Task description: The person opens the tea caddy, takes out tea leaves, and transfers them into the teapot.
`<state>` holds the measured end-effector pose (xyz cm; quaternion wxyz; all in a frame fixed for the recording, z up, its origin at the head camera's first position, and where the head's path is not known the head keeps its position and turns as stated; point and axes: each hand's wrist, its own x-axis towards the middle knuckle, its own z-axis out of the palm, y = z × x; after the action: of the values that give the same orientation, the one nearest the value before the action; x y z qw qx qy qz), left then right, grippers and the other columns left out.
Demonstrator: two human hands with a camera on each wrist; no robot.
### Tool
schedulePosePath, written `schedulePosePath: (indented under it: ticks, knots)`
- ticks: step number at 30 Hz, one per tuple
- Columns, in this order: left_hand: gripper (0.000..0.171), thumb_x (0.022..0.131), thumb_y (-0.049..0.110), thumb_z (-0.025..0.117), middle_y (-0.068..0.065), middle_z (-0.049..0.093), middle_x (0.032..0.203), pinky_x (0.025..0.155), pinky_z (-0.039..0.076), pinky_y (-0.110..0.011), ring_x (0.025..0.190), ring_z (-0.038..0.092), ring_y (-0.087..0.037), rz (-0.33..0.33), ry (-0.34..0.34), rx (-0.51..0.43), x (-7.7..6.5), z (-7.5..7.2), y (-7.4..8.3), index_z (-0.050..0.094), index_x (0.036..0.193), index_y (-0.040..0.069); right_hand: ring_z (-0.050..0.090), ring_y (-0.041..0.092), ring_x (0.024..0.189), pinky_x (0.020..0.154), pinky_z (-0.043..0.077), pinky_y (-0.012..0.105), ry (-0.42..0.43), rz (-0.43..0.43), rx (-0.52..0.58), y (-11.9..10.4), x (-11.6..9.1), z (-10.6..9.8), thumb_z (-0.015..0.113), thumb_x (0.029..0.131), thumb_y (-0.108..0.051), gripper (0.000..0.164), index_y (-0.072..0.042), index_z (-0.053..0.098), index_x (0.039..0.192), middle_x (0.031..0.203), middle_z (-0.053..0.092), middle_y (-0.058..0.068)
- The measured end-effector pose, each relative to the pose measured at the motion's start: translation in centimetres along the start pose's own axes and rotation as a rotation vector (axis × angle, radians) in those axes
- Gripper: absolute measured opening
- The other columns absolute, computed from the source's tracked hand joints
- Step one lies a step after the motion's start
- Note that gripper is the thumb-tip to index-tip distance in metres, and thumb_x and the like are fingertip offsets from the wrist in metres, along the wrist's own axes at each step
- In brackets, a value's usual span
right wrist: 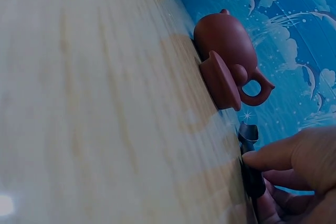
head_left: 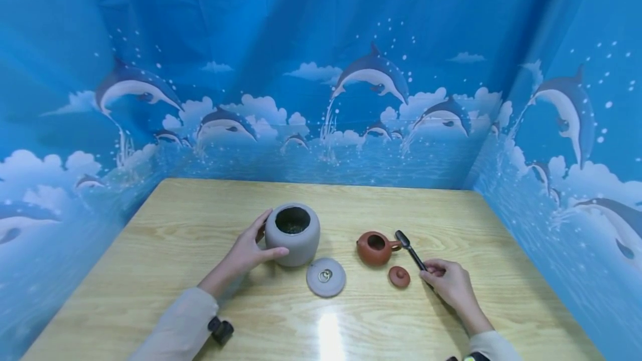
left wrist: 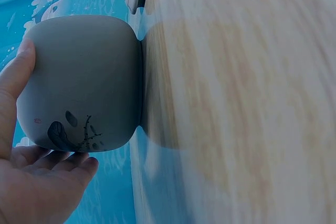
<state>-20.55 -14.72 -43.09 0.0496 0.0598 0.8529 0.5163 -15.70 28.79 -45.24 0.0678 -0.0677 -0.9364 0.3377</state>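
A grey ceramic jar, its mouth uncovered, stands on the table with something dark inside. My left hand holds its left side, thumb in front and fingers behind; a dark plant motif shows on the jar in the left wrist view. Between the thumb and fingers of my right hand is a small black tea scoop, pinched by its handle. The scoop's head points away from me, beside the handle of a reddish-brown teapot. That teapot has its top uncovered.
A grey jar lid with a ring-shaped metal handle lies just in front of the jar. The small teapot lid rests between teapot and scoop. Blue dolphin-print sheeting surrounds the wooden table at the back and sides.
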Motion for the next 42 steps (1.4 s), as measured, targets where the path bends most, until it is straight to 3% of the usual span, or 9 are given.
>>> schedulePosePath:
  ticks: [20,27,36,42]
  knots:
    - [0.115,0.067,0.053,0.082,-0.01,0.019,0.159,0.115,0.028,-0.045,0.142,0.027,-0.033,0.0,-0.003,0.015,-0.1,0.0,0.0,0.017,0.155,0.018,0.056,0.011,0.066,0.057,0.043,0.021,0.082,0.039,-0.046,0.1,0.3,0.1,0.067,0.078,-0.014,0.024,0.001,0.074,0.096,0.074,0.068,0.002]
    - [0.115,0.066,0.054,0.081,-0.01,0.019,0.159,0.115,0.028,-0.046,0.142,0.027,-0.034,0.004,-0.006,0.017,0.0,-0.1,-0.3,0.017,0.155,0.018,0.059,0.01,0.064,0.051,0.045,0.019,0.046,0.069,0.005,0.6,0.4,-0.1,0.066,0.085,-0.014,0.025,0.004,0.07,0.103,0.08,0.07,0.006]
    - [0.116,0.066,0.054,0.082,-0.009,0.019,0.159,0.115,0.027,-0.044,0.142,0.026,-0.032,-0.008,-0.002,0.013,-0.1,-0.1,0.0,0.016,0.155,0.019,0.059,0.006,0.061,0.049,0.048,0.02,0.068,0.181,0.264,0.8,1.0,-0.3,0.065,0.091,-0.022,0.036,0.006,0.065,0.113,0.074,0.069,0.003]
    - [0.117,0.065,0.054,0.082,-0.01,0.02,0.159,0.115,0.027,-0.045,0.142,0.027,-0.033,-0.01,-0.006,0.015,0.0,-0.1,0.1,0.016,0.155,0.018,0.062,0.001,0.065,0.062,0.056,0.016,0.09,0.25,0.523,0.9,1.4,-0.2,0.056,0.098,-0.021,0.042,0.014,0.056,0.123,0.075,0.067,-0.001]
